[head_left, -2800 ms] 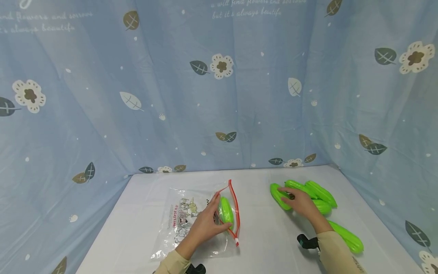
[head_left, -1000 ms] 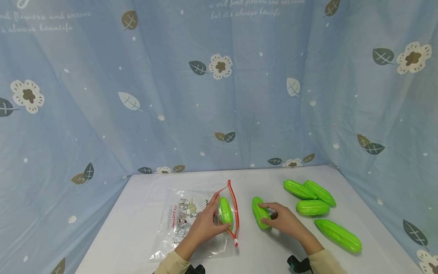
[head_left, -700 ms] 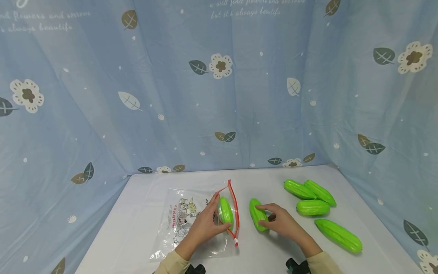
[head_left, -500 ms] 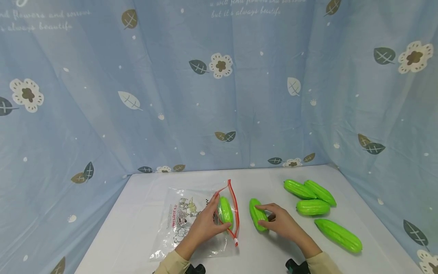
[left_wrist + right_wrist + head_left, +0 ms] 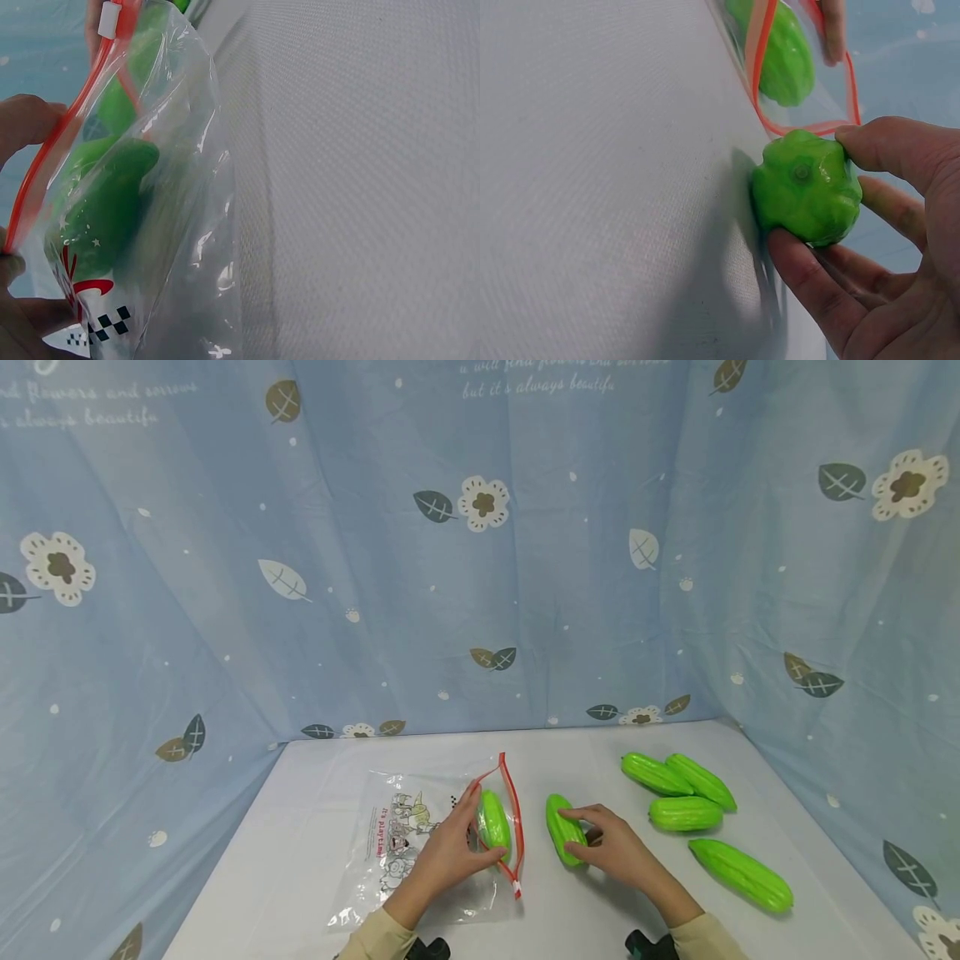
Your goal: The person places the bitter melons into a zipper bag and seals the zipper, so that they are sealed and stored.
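Observation:
A clear slider zip bag (image 5: 360, 877) with a red-edged mouth and printed cartoon figures lies flat on the table. Its mouth gapes to the right, and one green toy cucumber (image 5: 493, 818) is inside near the opening. My left hand (image 5: 452, 852) holds the bag at its mouth, thumb and fingers spread along the red edge (image 5: 46, 154). Just right of the bag, my right hand (image 5: 617, 845) grips a second toy cucumber (image 5: 562, 828) between thumb and fingers. From its end, this cucumber (image 5: 802, 187) looks ribbed and sits close to the table surface.
Several more green toy cucumbers (image 5: 684, 815) lie to the right, two of them side by side at the back. One cucumber (image 5: 742, 875) lies apart, nearer the front. A blue patterned curtain (image 5: 480, 568) hangs behind and beside the white table (image 5: 255, 877).
My right hand has picked a cucumber from the right group and brought it left toward the bag's mouth. Over the last half second it stays put. My left hand has not moved.

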`<state>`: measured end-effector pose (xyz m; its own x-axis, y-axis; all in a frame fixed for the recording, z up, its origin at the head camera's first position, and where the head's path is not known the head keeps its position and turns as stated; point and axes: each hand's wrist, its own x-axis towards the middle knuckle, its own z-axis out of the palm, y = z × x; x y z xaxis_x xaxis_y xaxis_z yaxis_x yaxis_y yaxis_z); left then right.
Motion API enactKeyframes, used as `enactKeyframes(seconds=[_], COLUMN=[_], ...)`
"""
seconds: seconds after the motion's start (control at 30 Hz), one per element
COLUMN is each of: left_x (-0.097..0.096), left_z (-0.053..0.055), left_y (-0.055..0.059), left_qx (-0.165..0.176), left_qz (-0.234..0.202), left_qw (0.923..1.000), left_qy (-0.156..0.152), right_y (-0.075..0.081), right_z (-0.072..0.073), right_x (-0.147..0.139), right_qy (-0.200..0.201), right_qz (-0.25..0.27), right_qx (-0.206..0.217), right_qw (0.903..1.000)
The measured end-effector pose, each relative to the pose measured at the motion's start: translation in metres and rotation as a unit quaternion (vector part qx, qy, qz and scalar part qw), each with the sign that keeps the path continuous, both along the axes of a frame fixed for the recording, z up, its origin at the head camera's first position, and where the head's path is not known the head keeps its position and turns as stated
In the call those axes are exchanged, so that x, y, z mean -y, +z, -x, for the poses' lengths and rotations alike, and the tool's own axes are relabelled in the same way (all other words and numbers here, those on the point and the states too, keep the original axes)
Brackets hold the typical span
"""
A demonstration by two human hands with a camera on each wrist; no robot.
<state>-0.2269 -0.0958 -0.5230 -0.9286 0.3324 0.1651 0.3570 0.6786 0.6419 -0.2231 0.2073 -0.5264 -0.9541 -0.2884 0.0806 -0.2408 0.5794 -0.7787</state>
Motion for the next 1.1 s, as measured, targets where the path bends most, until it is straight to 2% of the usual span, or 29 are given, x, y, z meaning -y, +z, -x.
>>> enactKeyframes(seconds=[0.5,0.73,1.1], left_x=[0.001,0.001,0.001], left_z=[0.0,-0.001,-0.001], left_y=[0.0,0.002,0.001], left_qx=[0.003,0.009,0.007], left_qz=[0.002,-0.006,-0.008], left_qw=[1.0,0.9999,0.9999], left_qy=[-0.001,0.0,-0.001], right_y=[0.004,0.005,0.006], right_z=[0.001,0.004,0.009], right_x=[0.004,0.01,0.019], right_qy=[0.006,0.015,0.068], right_qz=[0.007,0.02,0.042], right_qx=[-0.013,-0.004,-0.029], right_qw=[0.9999,0.9997,0.9964])
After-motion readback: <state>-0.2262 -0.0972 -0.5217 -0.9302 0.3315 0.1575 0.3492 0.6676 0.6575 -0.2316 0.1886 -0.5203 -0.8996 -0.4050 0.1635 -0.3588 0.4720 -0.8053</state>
